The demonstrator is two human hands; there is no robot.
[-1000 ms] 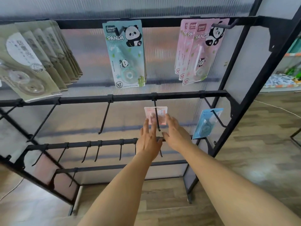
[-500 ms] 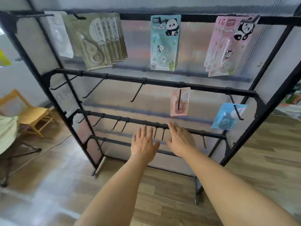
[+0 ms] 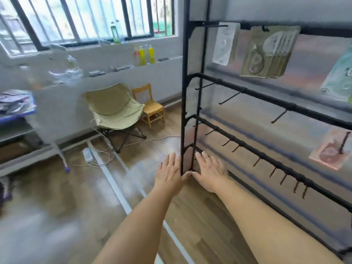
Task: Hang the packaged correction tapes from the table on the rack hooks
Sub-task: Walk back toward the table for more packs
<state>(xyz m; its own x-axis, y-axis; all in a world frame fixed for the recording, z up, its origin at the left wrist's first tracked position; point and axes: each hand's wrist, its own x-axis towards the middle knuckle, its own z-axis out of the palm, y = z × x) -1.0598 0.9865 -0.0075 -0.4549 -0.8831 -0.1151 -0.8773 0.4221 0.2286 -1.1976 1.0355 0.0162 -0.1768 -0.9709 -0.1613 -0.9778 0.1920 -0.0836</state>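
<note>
The black rack point(image 3: 184, 103) fills the right half of the view. A pink correction tape pack point(image 3: 330, 149) hangs on a middle-row hook at the right edge. On the top row hang a white pack point(image 3: 225, 44), a bunch of olive packs point(image 3: 268, 54) and part of a teal pack point(image 3: 341, 77). My left hand point(image 3: 168, 175) and my right hand point(image 3: 210, 173) are held out side by side in front of the rack's left post, fingers straight, both empty.
A table point(image 3: 18, 111) with a blue edge and blurred items stands at the far left. A green folding chair point(image 3: 114, 109) and a small wooden chair point(image 3: 150, 105) stand by the wall. Cables and a power strip point(image 3: 88, 154) lie on the wooden floor. Several rack hooks point(image 3: 236, 148) are bare.
My view has swung left, away from the rack toward the room and the table. Both hands have let go of the pink pack, which stays on its hook, and travel left with my view.
</note>
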